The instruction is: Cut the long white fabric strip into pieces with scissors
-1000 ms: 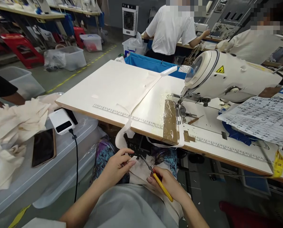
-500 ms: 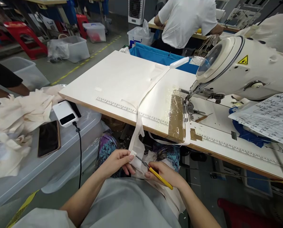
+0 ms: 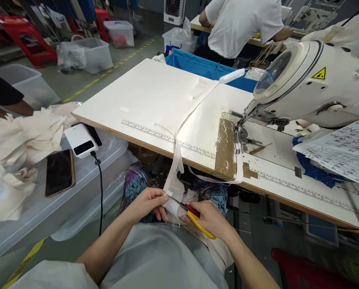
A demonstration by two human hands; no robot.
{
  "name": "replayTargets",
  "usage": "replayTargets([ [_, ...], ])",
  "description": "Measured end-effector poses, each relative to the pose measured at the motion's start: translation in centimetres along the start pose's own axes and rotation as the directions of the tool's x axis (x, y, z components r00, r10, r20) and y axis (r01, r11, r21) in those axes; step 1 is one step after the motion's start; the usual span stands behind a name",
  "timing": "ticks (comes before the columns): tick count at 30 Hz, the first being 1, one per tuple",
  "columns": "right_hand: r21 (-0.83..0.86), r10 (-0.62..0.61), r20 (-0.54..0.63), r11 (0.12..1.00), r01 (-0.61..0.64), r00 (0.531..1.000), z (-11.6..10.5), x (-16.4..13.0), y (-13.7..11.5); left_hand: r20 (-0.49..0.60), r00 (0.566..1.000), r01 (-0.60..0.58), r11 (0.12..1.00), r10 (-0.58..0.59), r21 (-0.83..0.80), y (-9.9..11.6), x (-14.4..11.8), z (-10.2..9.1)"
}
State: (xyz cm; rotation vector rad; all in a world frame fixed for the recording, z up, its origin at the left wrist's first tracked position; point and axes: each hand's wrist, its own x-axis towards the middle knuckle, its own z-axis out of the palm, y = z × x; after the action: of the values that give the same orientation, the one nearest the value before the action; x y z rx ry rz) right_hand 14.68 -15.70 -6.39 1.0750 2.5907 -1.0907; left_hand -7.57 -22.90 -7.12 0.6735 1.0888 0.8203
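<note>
My left hand point(image 3: 151, 204) pinches a pale fabric strip point(image 3: 175, 160) near its lower end, where a small white tab shows at the thumb tip. The strip runs up over the table edge to a pale cloth panel point(image 3: 194, 94) lying on the table. In my right hand point(image 3: 208, 216) is a pair of scissors point(image 3: 200, 225) with yellow and red handles. Their thin blades point left and reach the fabric beside my left fingertips. More pale cloth lies in my lap beneath both hands.
A sewing machine point(image 3: 315, 88) stands on the white table point(image 3: 113, 96) at right, near written paper sheets point(image 3: 345, 154). On a plastic box point(image 3: 107, 160) at left lie a phone point(image 3: 60, 173), a white power bank point(image 3: 80, 140) and cloth pieces point(image 3: 25, 134). Another person's arm point(image 3: 13, 104) is at far left.
The scissors' handles have spread apart in my right hand, so a red handle now shows beside the yellow one. My left hand keeps its pinch on the strip. The view has shifted slightly.
</note>
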Motion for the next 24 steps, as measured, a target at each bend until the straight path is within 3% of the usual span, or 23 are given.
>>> replayTargets([
  [8, -0.148, -0.009, -0.015, 0.989, 0.007, 1.0, -0.3, 0.3, -0.5, 0.015, 1.0, 0.016, 1.0, -0.016, 0.001, 0.2, -0.2, 0.2],
  [11, -0.131, 0.004, -0.016, 0.991, -0.006, 1.0, -0.3, 0.4, -0.4, 0.015, 0.999, 0.031, 1.0, -0.031, 0.006, 0.3, -0.2, 0.2],
  [14, -0.042, 0.019, -0.026, 0.999, -0.02, 0.999, -0.1, 0.4, 0.0, -0.003, 0.999, 0.043, 0.998, -0.043, 0.053, 0.1, -0.1, 0.4],
  [17, 0.154, -0.012, -0.089, 0.988, 0.026, 0.996, 0.2, 0.4, 0.1, -0.012, 0.999, 0.035, 0.993, -0.034, 0.111, -0.3, 0.2, 1.4],
  [20, 0.411, -0.049, -0.17, 0.904, 0.116, 0.984, 0.7, 0.3, -0.3, 0.117, 0.991, 0.039, 0.987, -0.058, 0.155, 0.3, 0.4, 2.9],
  [22, 0.493, -0.008, -0.251, 0.859, 0.135, 0.968, 1.2, 0.1, -0.5, 0.188, 0.982, -0.043, 0.94, -0.022, 0.338, 2.4, 1.0, 3.6],
  [23, 0.504, 0.021, -0.292, 0.853, 0.135, 0.956, 1.4, -0.3, -0.5, 0.187, 0.982, -0.13, 0.865, 0.043, 0.485, 4.0, 1.5, 3.7],
  [24, 0.502, 0.041, -0.325, 0.854, 0.135, 0.945, 1.6, -0.8, -0.4, 0.169, 0.976, -0.217, 0.734, 0.14, 0.643, 6.0, 2.4, 3.7],
])
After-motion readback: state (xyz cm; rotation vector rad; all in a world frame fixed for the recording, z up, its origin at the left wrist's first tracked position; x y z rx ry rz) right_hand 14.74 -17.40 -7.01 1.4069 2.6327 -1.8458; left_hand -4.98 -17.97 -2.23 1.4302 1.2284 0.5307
